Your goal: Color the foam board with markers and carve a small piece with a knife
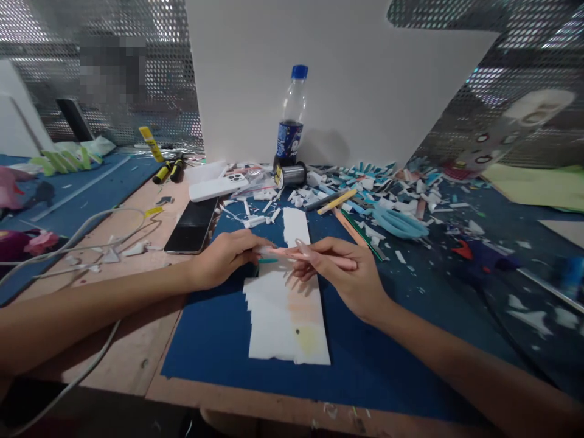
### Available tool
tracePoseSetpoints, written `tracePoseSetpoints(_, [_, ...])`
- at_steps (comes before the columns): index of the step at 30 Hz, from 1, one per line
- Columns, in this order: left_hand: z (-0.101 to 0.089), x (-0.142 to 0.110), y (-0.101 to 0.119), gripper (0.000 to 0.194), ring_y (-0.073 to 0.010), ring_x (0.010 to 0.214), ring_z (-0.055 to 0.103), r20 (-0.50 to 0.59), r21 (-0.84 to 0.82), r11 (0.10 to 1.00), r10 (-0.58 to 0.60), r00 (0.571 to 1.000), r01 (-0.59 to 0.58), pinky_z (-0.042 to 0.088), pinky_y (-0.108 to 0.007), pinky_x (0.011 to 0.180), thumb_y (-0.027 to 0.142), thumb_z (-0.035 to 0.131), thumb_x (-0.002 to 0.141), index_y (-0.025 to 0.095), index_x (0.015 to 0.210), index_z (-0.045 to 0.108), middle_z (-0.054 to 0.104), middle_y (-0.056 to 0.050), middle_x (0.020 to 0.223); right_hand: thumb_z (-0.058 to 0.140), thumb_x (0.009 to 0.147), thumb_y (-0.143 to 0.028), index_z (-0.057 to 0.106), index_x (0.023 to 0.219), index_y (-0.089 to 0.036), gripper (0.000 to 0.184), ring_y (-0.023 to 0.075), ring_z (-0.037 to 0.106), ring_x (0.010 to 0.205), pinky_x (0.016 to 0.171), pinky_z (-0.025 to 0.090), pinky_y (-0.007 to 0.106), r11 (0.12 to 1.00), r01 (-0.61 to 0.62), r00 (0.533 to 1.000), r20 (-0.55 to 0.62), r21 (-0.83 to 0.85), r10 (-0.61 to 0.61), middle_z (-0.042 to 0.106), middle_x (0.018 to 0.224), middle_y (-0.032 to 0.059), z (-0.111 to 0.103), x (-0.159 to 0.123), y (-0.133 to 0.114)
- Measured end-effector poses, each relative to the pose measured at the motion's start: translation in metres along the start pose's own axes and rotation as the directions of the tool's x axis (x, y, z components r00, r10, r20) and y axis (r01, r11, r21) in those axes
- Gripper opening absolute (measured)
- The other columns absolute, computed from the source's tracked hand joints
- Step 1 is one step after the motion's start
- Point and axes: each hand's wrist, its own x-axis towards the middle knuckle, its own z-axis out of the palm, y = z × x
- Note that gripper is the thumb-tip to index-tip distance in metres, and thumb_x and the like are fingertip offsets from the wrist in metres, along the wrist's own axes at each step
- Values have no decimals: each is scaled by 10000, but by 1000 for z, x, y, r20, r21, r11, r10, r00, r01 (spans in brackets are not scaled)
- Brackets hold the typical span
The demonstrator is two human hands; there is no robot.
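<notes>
A peach-coloured marker pen (280,251) lies level between my two hands, above the white board. My left hand (224,258) is closed on its pale left end; whether that end is a separate cap, I cannot tell. The barrel rests in the closed fingers of my right hand (351,274). Underneath, a white foam-board strip (269,328) with a stepped left edge carries faint orange and yellow colouring and a small dark dot. A teal sliver (268,260) shows just below my left fingers, partly hidden.
A black phone (191,225) and a white phone (219,187) lie to the left. Behind stand a bottle (289,121) and a wire spool (292,175). Scraps, several pens and light-blue scissors (399,222) spread rightward, near a glue gun (486,258). A white cable (86,228) crosses the left side.
</notes>
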Motion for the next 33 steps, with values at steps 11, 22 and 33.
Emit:
tracePoseSetpoints(11, [2, -6, 11, 295, -166, 668, 426, -71, 269, 910, 346, 935, -316, 400, -290, 624, 266, 212, 987, 161, 863, 458, 547, -73, 753, 442, 949, -325, 668, 828, -124, 326, 108, 511, 466, 431, 347, 241, 282, 574, 780, 409, -769, -473, 629, 596, 50, -7, 0, -2])
tracePoseSetpoints(22, [4, -13, 33, 244, -149, 547, 403, -24, 353, 866, 386, 922, -354, 340, -256, 511, 170, 203, 957, 180, 828, 410, 502, -29, 628, 417, 955, -337, 580, 691, -171, 352, 129, 463, 470, 471, 358, 268, 169, 623, 713, 464, -764, -525, 536, 513, 16, 1, -15, 2])
tracePoseSetpoints(33, [12, -23, 43, 162, -164, 650, 500, -136, 417, 901, 195, 971, -123, 422, -270, 569, 153, 292, 944, 170, 981, 449, 544, -43, 738, 363, 967, -382, 603, 766, -173, 377, 142, 524, 530, 523, 388, 269, 227, 604, 740, 432, -764, -515, 595, 566, 42, -2, -10, 8])
